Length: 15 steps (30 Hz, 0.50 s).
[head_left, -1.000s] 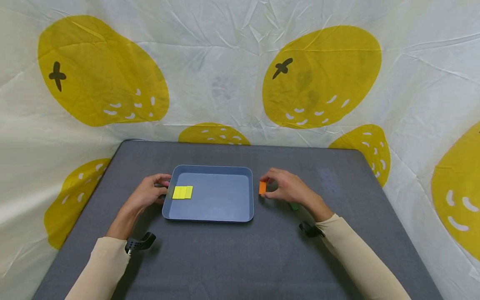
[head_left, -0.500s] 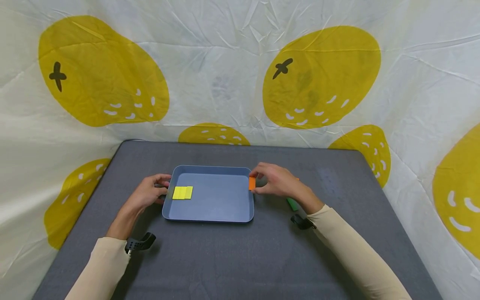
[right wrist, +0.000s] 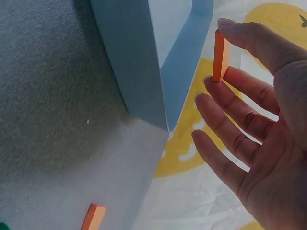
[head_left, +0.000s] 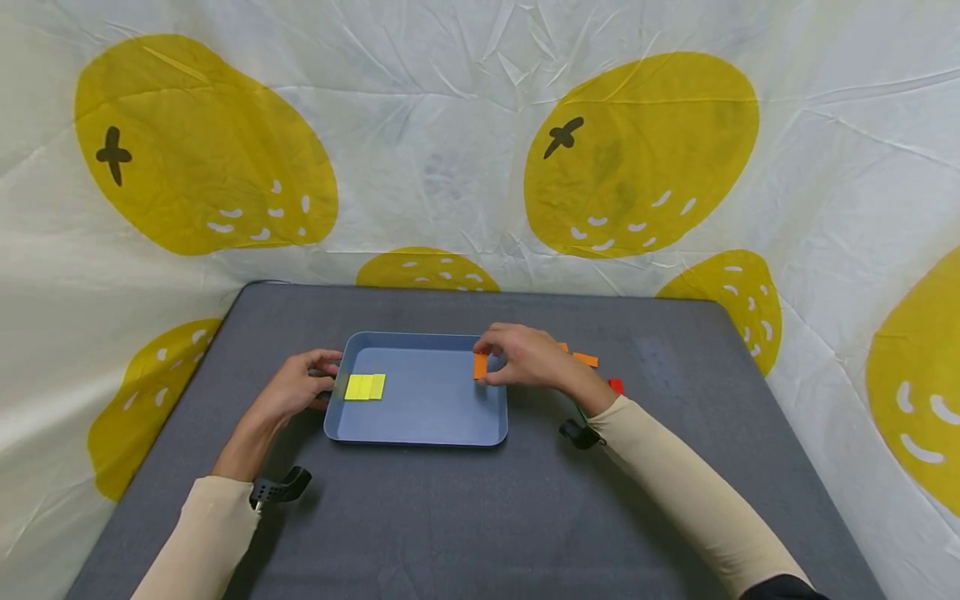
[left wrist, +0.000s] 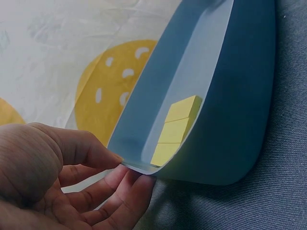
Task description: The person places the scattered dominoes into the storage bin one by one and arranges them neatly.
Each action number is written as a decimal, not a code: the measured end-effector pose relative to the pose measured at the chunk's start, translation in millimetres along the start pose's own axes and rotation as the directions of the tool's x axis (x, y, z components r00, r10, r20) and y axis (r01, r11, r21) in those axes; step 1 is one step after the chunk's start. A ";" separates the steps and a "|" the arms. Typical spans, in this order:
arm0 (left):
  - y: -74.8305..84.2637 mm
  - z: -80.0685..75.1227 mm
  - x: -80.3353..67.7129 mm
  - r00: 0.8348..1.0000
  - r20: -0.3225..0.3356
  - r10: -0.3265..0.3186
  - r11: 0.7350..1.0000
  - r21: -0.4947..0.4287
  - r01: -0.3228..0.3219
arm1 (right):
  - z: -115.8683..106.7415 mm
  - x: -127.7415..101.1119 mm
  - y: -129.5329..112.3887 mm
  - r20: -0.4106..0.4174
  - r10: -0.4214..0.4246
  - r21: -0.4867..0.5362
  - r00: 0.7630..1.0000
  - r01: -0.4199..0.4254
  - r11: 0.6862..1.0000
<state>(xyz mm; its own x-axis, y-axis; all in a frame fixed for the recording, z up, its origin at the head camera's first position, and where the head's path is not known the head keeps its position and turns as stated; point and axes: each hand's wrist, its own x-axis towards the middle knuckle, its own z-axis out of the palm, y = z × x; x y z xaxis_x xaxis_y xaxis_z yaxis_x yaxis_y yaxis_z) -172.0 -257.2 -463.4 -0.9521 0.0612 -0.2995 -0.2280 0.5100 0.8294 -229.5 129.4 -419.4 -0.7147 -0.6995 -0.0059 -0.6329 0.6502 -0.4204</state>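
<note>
The orange block (head_left: 480, 366) is pinched on its thin edges between the thumb and forefinger of the right hand (head_left: 525, 358), held upright with its long axis roughly vertical, just inside the right rim of the blue tray (head_left: 420, 433) and above its floor. In the right wrist view the block (right wrist: 220, 56) stands clear of the tray wall (right wrist: 182, 72), the other fingers (right wrist: 225, 124) spread loosely below it and touching nothing. The tray floor lies down and to the left of the grip, and the right hand is plainly the nearer one to that open part. At the tray's left end three yellow blocks (head_left: 365, 387) lie flat side by side in a row, touching one another. The left hand (head_left: 296, 390) grips the tray's left rim beside them, thumb over the edge and fingers (left wrist: 120, 191) curled under it. On the grey table (head_left: 465, 517) behind the right hand lie more orange pieces (head_left: 585, 360) and a red one (head_left: 617, 386), partly hidden by the wrist. A yellow-spotted cloth (head_left: 465, 142) hangs behind.
</note>
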 end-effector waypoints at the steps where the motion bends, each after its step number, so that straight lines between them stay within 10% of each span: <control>1: -0.1 0.0 0.0 1.000 0.000 0.000 1.000 -0.001 0.000 | 0.7 2.2 -1.0 0.003 -0.005 -0.005 1.000 0.005 1.000; 15: -0.8 -0.6 0.3 1.000 0.001 0.002 1.000 0.000 -0.002 | 9.7 33.6 -18.5 0.074 -0.038 -0.041 0.996 0.041 0.998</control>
<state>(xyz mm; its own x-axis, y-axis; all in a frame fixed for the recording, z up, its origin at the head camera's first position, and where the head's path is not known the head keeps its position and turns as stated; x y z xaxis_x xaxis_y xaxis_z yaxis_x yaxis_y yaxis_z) -172.2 -258.2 -463.9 -0.9525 0.0627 -0.2980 -0.2262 0.5096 0.8301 -238.9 90.9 -420.6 -0.6657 -0.7440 -0.0573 -0.6737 0.6323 -0.3824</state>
